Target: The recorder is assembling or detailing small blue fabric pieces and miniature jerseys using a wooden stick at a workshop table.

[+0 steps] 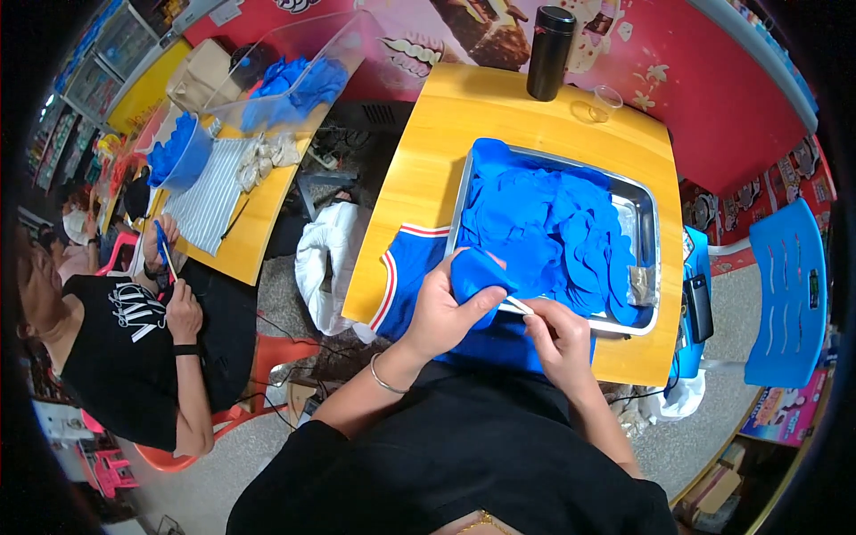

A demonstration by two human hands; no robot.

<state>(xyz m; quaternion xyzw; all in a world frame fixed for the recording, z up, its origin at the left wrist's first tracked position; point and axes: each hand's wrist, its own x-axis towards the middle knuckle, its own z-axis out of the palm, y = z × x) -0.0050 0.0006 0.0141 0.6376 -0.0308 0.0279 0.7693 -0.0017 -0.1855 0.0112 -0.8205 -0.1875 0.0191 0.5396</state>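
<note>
Left grip (443, 314) and right grip (560, 337) curl close together.

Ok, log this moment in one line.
left hand: holds blue piece | right hand: holds white stick | metal tray: heaped with more blue pieces

Yellow wood-look tbl (435, 143), seen from above. On it: lg. rect. metal tray (627, 214), toward R side; blue garment w/ red & white trim (412, 263), at near L edge beside tray; tall blk bottle (551, 53), upright, far edge; sm. clear cup (607, 100), just R of bottle.
</note>
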